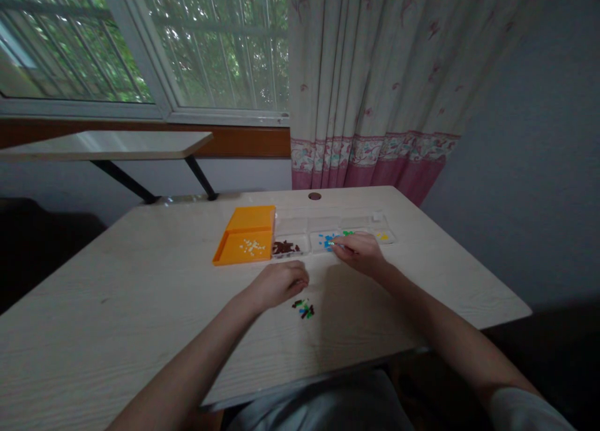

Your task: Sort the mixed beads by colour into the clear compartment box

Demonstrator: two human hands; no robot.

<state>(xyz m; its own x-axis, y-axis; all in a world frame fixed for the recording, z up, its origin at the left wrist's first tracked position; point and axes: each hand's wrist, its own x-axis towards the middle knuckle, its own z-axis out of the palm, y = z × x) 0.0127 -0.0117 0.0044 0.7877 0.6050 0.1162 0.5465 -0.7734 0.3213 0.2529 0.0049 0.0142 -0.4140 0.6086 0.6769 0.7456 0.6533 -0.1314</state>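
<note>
My left hand (280,282) rests on the pale wooden table (140,306) with its fingers curled loosely under, just above a small pile of mixed dark, green and blue beads (304,308). My right hand (360,252) is closed in a pinch around a thin tool (338,245) whose tip points into the clear compartment of blue beads (325,239). Beside it a compartment holds dark brown beads (285,247). Green beads (347,233) and yellow beads (383,236) lie in compartments further right.
An orange tray (246,235) with small white beads sits left of the clear organiser. A hole (315,196) marks the table's far edge. Behind stand a folding shelf (107,145), a window and a floral curtain (370,81).
</note>
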